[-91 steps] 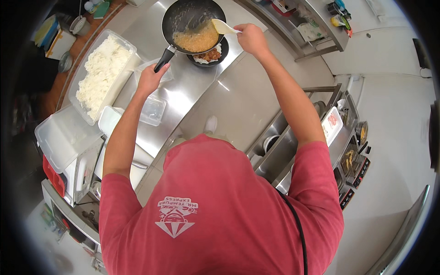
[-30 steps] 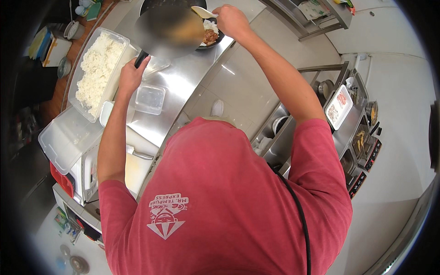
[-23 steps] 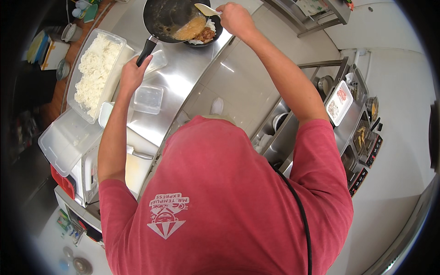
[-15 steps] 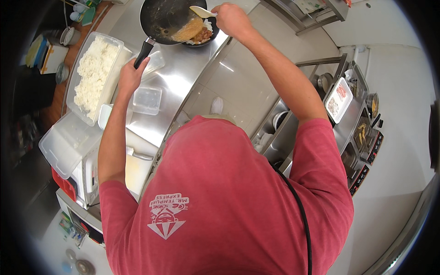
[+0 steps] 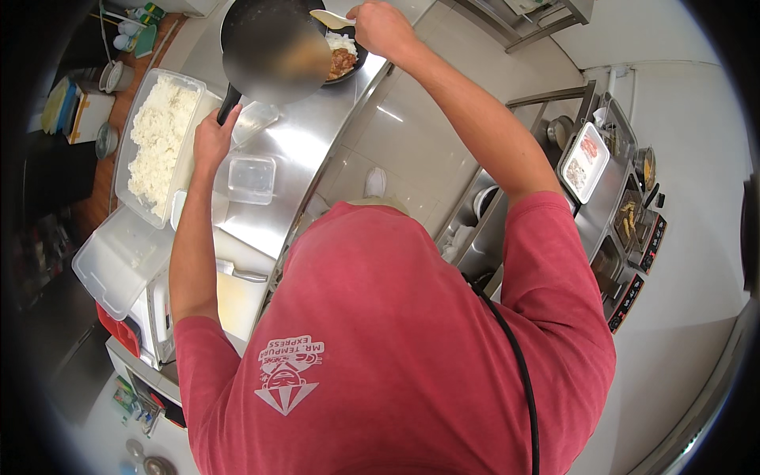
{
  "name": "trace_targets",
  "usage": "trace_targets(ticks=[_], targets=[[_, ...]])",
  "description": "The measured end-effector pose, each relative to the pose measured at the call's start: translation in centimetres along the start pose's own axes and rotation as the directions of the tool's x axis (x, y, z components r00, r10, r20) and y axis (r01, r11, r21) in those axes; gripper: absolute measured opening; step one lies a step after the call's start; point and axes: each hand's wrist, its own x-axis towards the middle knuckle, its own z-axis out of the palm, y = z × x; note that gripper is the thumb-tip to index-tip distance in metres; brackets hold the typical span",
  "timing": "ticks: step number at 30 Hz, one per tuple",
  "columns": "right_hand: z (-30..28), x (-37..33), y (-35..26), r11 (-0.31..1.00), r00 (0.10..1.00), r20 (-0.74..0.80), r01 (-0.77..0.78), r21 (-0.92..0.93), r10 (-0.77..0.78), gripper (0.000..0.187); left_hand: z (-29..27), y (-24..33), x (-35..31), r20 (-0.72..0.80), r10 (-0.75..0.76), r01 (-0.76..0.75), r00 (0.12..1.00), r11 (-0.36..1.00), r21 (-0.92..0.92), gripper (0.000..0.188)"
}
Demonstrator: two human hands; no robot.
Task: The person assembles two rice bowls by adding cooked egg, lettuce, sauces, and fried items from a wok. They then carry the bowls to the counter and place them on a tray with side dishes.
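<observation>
My left hand [image 5: 212, 139] grips the black handle of a dark frying pan [image 5: 245, 17], which is tilted over the left side of a black bowl [image 5: 363, 62]. A blurred patch covers most of the pan's inside, though some brownish food shows through near its right edge. White rice [image 5: 340, 41] and a brown, saucy topping [image 5: 341, 65] lie in the bowl. The fingers of my right hand [image 5: 383, 28] are closed around the handle of a pale spatula [image 5: 331, 19], its blade over the pan's right rim.
On the steel counter [image 5: 298, 141], a large clear tub [image 5: 119, 170] of rice stands at the left, near small clear plastic containers [image 5: 252, 180]. Closer to me, a knife [image 5: 250, 275] rests on a cutting board [image 5: 241, 305]. A white tray [image 5: 584, 165] is at right, beside fryers [image 5: 629, 214].
The pan and my left hand have shifted left, uncovering more of the bowl and its topping. My right hand has moved slightly left with the spatula.
</observation>
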Motion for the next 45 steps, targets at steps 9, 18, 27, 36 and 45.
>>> trace_targets(ticks=[9, 18, 27, 36, 45], targets=[[-1.0, -0.8, 1.0, 0.999, 0.999, -0.029, 0.039, -0.032, -0.040, 0.026, 1.5, 2.1, 0.8, 0.034, 0.023, -0.022, 0.999, 0.999, -0.023, 0.055], [-0.5, -1.8, 2.0, 0.999, 0.998, -0.064, -0.028, -0.016, 0.027, 0.033, 1.9, 4.7, 0.7, 0.067, 0.059, -0.060, 0.996, 0.998, 0.008, 0.058], [0.0, -1.8, 1.6, 1.000, 0.997, -0.080, 0.001, -0.031, -0.004, 0.030, 0.6, 2.7, 0.4, 0.048, 0.007, -0.009, 0.999, 0.999, 0.044, 0.055], [0.4, -1.1, 0.0, 0.997, 0.987, -0.152, 0.068, 0.045, -0.060, 0.034, -0.8, 0.6, -0.8, 0.035, -0.071, 0.071, 0.997, 0.997, -0.016, 0.057], [-2.0, -1.2, -1.7, 0.521, 0.947, 0.186, -0.301, 0.799, 0.260, 0.028, 1.7, 1.5, -3.4, 0.330, -0.288, 0.433, 0.899, 0.701, -0.566, 0.048]])
